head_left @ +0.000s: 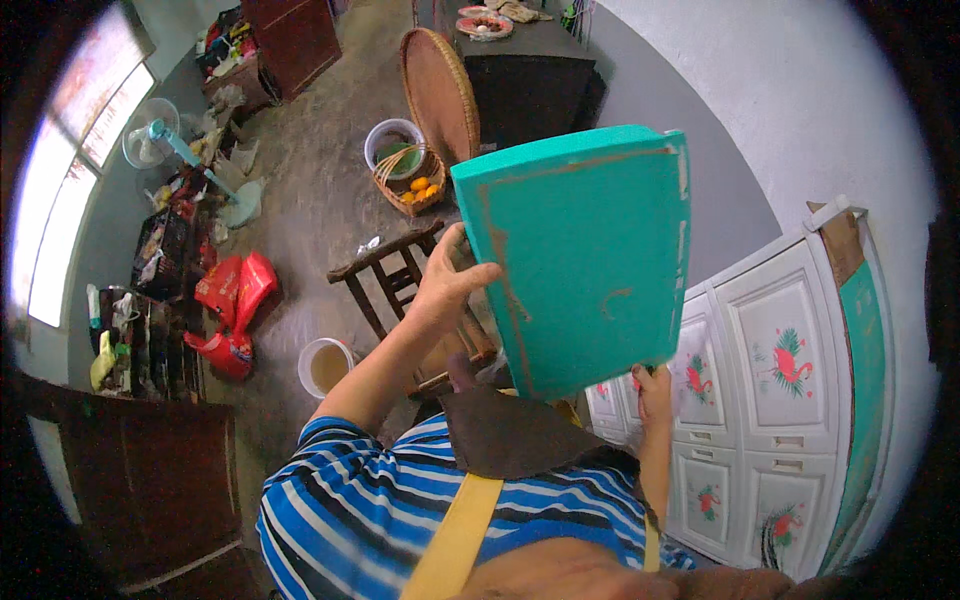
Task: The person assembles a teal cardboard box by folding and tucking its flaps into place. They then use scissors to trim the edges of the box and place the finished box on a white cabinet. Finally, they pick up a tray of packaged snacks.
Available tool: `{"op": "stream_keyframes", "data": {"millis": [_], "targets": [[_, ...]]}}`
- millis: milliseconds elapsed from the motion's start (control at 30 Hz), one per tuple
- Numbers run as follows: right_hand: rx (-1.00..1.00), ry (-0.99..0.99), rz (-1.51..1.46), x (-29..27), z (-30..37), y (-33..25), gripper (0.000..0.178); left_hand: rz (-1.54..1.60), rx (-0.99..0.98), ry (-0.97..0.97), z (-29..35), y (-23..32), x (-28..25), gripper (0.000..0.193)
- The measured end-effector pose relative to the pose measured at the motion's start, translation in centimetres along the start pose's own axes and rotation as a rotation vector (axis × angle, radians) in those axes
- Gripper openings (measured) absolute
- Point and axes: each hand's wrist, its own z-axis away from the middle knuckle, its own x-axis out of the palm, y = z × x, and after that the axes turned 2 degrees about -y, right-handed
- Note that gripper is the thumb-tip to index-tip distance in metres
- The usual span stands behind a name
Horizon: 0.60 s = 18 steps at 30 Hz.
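Note:
A teal, shallow box-like panel [590, 265] with brownish streaks along its edges is held up tilted in front of me. My left hand [445, 280] grips its left edge, thumb on the face and fingers around the side. At the lower right corner my right hand [652, 392] is closed on the panel's edge; part of its fingers is hidden. Just beyond the right hand stands a white drawer cabinet [735, 440] with flamingo pictures and a teal side. Behind my left forearm is a dark wooden chair [385, 265], partly covered.
On the floor to the left are a white bucket [326, 367] of cloudy liquid and red plastic bags [238, 290]. A fan [240, 203] stands beside cluttered shelves. Farther off are a basket of orange fruit [408, 196], a round woven tray [437, 85] and a dark table [525, 60].

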Motion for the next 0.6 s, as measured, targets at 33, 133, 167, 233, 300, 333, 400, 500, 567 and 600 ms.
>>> {"op": "stream_keyframes", "data": {"millis": [33,133,167,233,300,333,400,500,567,600], "targets": [[0.01,0.063,0.135,-0.8,-1.3,1.5,0.048,-0.022,0.05,-0.022,-0.2,0.3,0.4,0.069],[0.051,0.132,-0.118,-1.5,-1.5,1.6,0.044,-0.223,0.119,-0.077,0.7,1.2,0.3,0.063],[0.019,0.14,0.014,-2.0,-1.8,1.8,0.044,-0.335,0.183,-0.094,1.0,1.4,0.2,0.06],[-0.065,0.147,0.109,0.1,-1.6,-1.9,0.043,-0.501,0.248,-0.096,1.4,0.3,-1.4,0.06],[-0.174,0.143,0.209,1.5,-1.0,-5.6,0.043,-0.608,0.246,-0.113,2.1,-0.4,-2.7,0.059],[-0.25,0.129,0.257,2.0,-0.9,-6.8,0.043,-0.67,0.263,-0.114,2.1,-1.1,-3.4,0.059],[-0.335,0.088,0.28,3.2,-0.9,-8.9,0.044,-0.809,0.351,-0.159,2.5,-1.5,-3.9,0.059],[-0.307,-0.008,0.199,5.9,-1.1,-11.0,0.046,-1.077,0.636,-0.325,3.3,-1.5,-3.8,0.057],[-0.204,-0.074,0.142,7.7,-1.0,-11.8,0.049,-1.153,0.846,-0.424,2.9,-2.1,-3.8,0.05],[-0.158,-0.079,0.098,8.5,-1.0,-11.7,0.053,-1.187,0.897,-0.464,3.2,-2.2,-4.0,0.046]]}}
